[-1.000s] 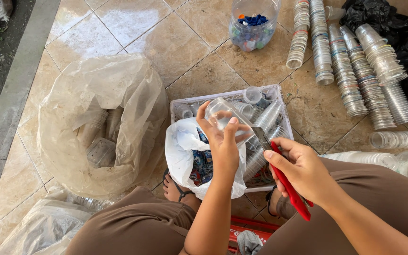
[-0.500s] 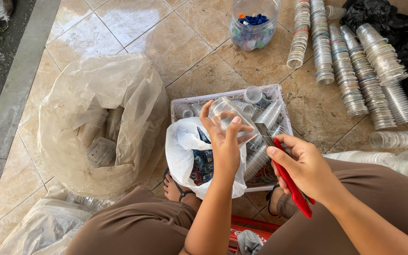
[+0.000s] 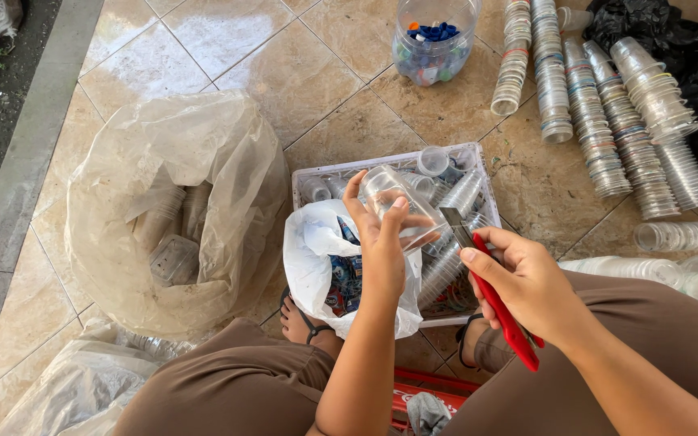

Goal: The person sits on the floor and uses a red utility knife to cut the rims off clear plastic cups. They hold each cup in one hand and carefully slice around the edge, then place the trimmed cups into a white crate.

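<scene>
Sacking of clear plastic lies furthest to the left of the hands: a large clear bag (image 3: pixel 167 202) on the tiled floor (image 3: pixel 228 48), with crushed cups inside. Nearer, just left of and below the left hand (image 3: pixel 381 242), sits a white bag (image 3: pixel 317 258) holding coloured scraps.

The left hand is closed around a clear plastic cup (image 3: pixel 393 206), fingers wrapped about its side wall and thumb opposed, the cup tilted above a white crate (image 3: pixel 478 157) of loose cups. The cup appears very light, thin-walled and easily crushed; its surface looks smooth and likely slippery. Judged best hold: around the body near the stiffer rim, with light pressure only.

The right hand (image 3: pixel 527 282) is closed on the red handle of a utility knife (image 3: pixel 494 299). The blade projects up and left, its tip just beside the cup's lower right; whether it touches cannot be told. The cup lies up and left of the right hand, near.

Further right of both hands, stacked cups (image 3: pixel 599 121) lie in rows, with a jar of bottle caps (image 3: pixel 432 40) beyond the hands.
</scene>
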